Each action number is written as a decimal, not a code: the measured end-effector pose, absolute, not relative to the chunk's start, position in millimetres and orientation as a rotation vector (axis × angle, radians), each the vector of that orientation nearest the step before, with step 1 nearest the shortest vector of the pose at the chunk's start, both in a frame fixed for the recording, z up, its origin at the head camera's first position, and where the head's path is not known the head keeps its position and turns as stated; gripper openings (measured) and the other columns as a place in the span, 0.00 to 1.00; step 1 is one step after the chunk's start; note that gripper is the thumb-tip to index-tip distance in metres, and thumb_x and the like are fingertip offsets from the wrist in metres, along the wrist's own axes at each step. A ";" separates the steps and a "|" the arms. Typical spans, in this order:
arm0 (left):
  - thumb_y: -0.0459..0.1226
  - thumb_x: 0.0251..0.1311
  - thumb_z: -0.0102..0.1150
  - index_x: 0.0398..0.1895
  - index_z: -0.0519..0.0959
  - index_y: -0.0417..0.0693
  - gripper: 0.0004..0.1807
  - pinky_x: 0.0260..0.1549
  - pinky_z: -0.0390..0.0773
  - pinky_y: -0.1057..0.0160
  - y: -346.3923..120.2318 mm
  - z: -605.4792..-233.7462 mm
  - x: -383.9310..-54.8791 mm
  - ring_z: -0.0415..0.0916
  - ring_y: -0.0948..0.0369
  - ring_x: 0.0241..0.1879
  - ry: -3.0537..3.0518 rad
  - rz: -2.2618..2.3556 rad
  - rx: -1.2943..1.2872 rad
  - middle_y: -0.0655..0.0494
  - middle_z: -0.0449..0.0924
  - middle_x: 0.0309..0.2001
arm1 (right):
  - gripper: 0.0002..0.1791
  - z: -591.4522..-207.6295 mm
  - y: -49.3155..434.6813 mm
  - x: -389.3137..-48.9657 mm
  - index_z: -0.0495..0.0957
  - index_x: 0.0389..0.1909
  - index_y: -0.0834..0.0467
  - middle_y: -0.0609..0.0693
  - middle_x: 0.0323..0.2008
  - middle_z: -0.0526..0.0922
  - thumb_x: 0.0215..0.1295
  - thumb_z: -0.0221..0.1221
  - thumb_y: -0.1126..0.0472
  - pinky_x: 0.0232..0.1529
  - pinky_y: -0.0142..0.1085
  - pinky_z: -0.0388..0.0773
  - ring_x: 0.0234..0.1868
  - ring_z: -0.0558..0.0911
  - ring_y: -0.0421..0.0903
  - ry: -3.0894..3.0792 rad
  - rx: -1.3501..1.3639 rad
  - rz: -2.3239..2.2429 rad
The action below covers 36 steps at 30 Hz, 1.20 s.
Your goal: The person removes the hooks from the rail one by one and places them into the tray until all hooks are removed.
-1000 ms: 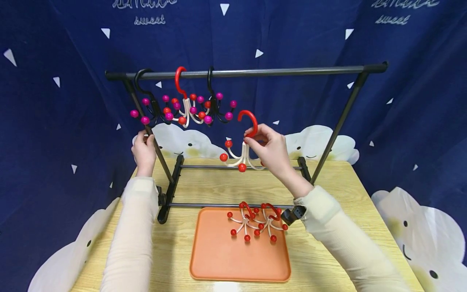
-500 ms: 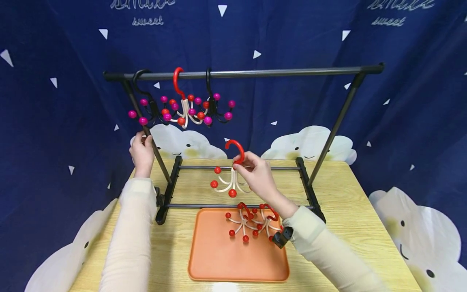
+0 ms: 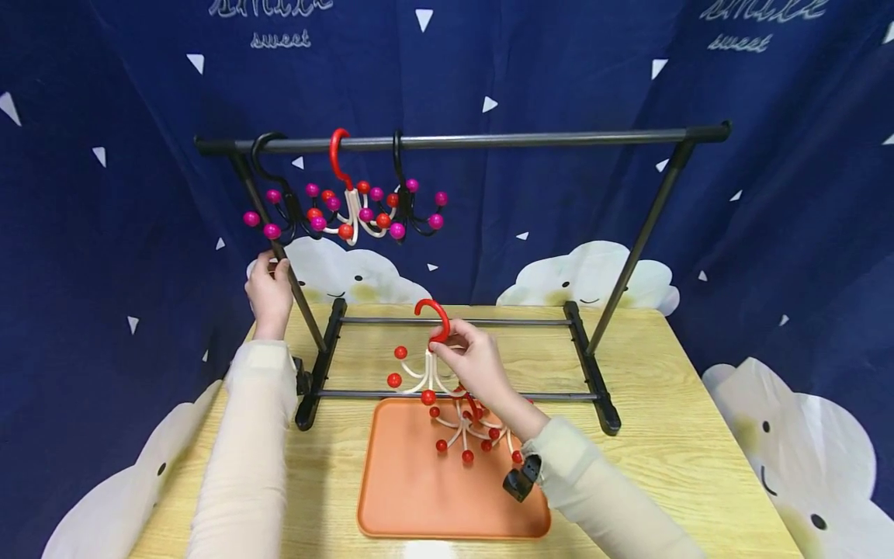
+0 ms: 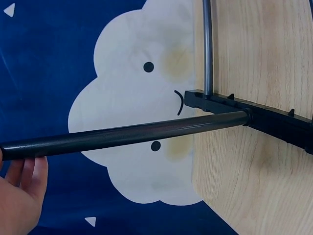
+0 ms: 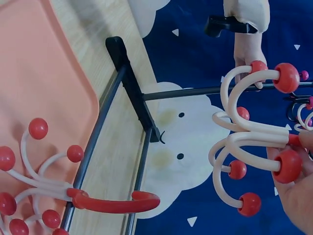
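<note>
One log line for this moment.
left hand: holds rack post | right hand: pinches red-hooked hanger | top bar: three hangers | tray: two

A light wooden table [image 3: 670,466] is carrying a black rack [image 3: 489,140], and an orange tray [image 3: 426,497] is lying just before it.

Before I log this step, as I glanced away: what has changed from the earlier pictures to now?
The right hand has moved down and slightly left in the head view, carrying the red-hooked hanger it pinches. Nothing was let go or newly gripped. Unchanged: the left hand holds the upright, and three hangers hang on the rail.
</note>
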<state>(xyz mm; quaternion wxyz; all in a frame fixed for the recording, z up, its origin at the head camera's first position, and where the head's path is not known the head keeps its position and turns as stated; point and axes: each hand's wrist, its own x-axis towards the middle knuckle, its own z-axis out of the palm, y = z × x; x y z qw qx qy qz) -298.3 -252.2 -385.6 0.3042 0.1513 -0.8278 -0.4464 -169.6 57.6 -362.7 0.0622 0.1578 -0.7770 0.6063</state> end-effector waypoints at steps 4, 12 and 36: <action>0.41 0.64 0.49 0.49 0.73 0.45 0.14 0.47 0.69 0.49 -252.4 -385.1 -298.1 0.74 0.45 0.46 -2.198 -1.182 0.396 0.41 0.78 0.45 | 0.06 -370.6 53.5 -169.8 0.76 0.34 0.68 0.62 0.32 0.82 0.53 0.60 0.73 0.35 0.30 0.79 0.35 0.82 0.53 -2.340 0.489 1.866; 0.41 0.64 0.48 0.50 0.73 0.46 0.14 0.49 0.68 0.49 -251.6 -387.6 -298.7 0.74 0.45 0.47 -2.207 -1.185 0.395 0.41 0.78 0.45 | 0.06 -400.5 42.8 -166.7 0.75 0.33 0.65 0.60 0.32 0.82 0.53 0.61 0.72 0.35 0.28 0.78 0.36 0.82 0.50 -2.422 0.484 1.880; 0.40 0.64 0.48 0.49 0.73 0.45 0.13 0.47 0.68 0.50 -251.0 -386.7 -298.9 0.74 0.44 0.45 -2.189 -1.176 0.406 0.41 0.79 0.43 | 0.07 -489.3 30.3 -172.3 0.74 0.27 0.56 0.50 0.29 0.81 0.52 0.60 0.71 0.33 0.24 0.76 0.34 0.81 0.41 -2.640 0.551 1.560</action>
